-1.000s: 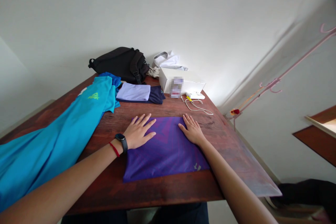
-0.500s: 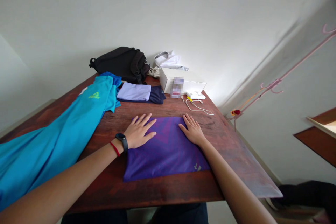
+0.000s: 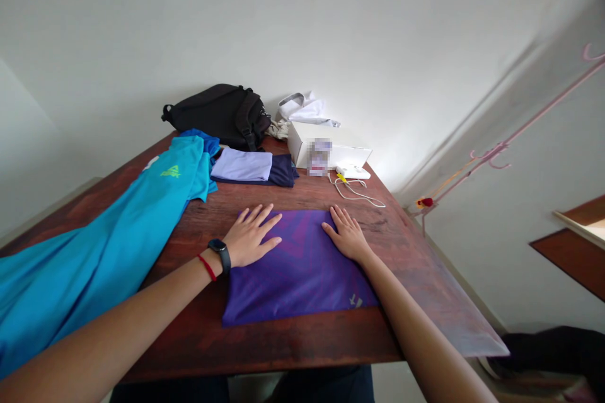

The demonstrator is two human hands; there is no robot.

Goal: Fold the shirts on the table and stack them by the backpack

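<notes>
A folded purple garment (image 3: 297, 271) lies flat on the dark wooden table (image 3: 293, 340) in front of me. My left hand (image 3: 250, 236) rests palm down on its far left corner, fingers spread. It wears a black wristband and a red cord. My right hand (image 3: 347, 233) lies flat on the garment's far right corner, fingers stretched out. Neither hand holds anything.
A turquoise shirt (image 3: 104, 239) sprawls over the table's left side. Behind the purple garment lie a folded lilac piece (image 3: 242, 165) on a navy one (image 3: 282, 170), a black backpack (image 3: 215, 114), a white box (image 3: 331, 150), a white cable (image 3: 354, 190) and a white cloth (image 3: 305, 110). A pink rack (image 3: 496, 151) stands at the right.
</notes>
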